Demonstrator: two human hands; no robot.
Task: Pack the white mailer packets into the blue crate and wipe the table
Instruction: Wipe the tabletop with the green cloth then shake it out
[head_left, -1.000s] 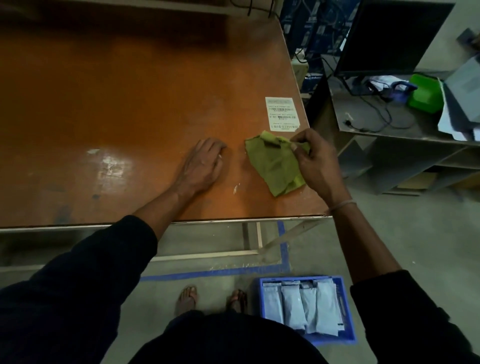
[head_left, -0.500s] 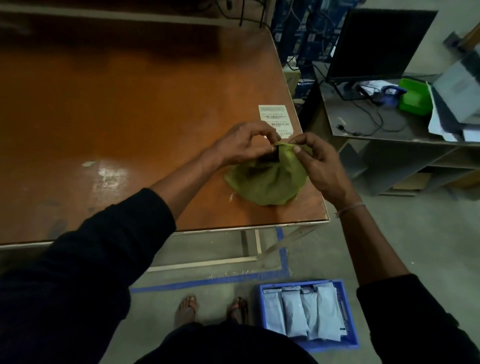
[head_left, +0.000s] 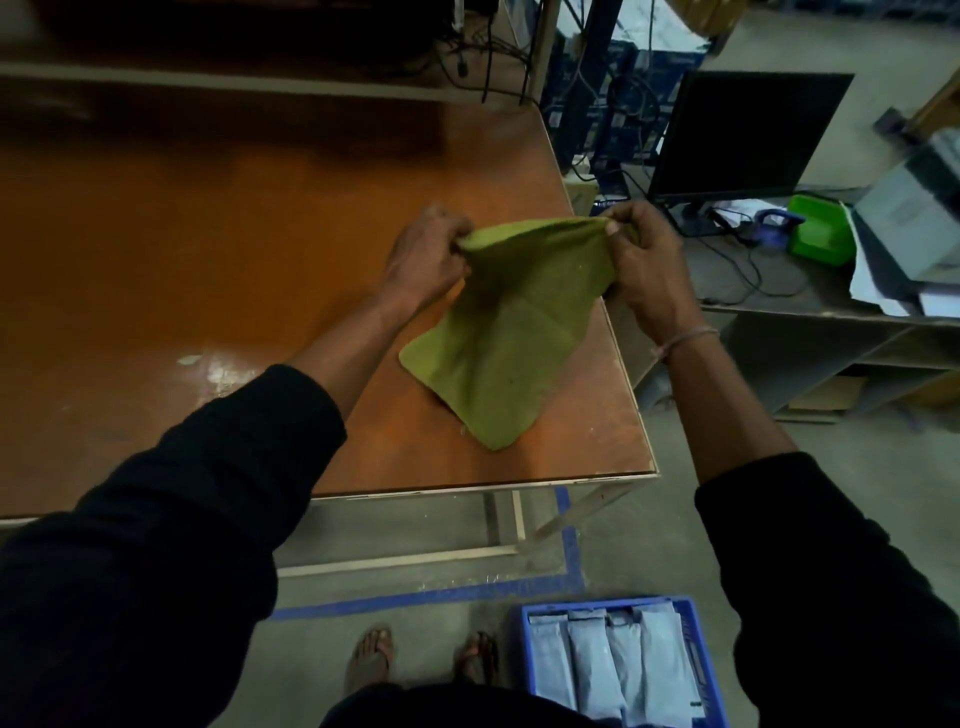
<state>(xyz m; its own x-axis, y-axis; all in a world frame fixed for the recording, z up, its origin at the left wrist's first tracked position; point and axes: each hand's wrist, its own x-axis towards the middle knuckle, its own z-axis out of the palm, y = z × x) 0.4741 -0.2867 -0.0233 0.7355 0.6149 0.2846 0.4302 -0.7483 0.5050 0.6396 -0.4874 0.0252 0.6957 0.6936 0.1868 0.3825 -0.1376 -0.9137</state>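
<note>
A green cloth (head_left: 511, 332) is pinched at its upper corners by the left hand (head_left: 426, 260) and right hand (head_left: 641, 265), held apart above the orange table (head_left: 208, 249).

The orange-brown tabletop (head_left: 218, 270) carries the lower part of a green cloth (head_left: 498, 358) near its right front corner. On the grey floor (head_left: 675, 519), marked with blue tape (head_left: 431, 597), stands a blue crate (head_left: 711, 686) holding white packets (head_left: 597, 670).
</note>
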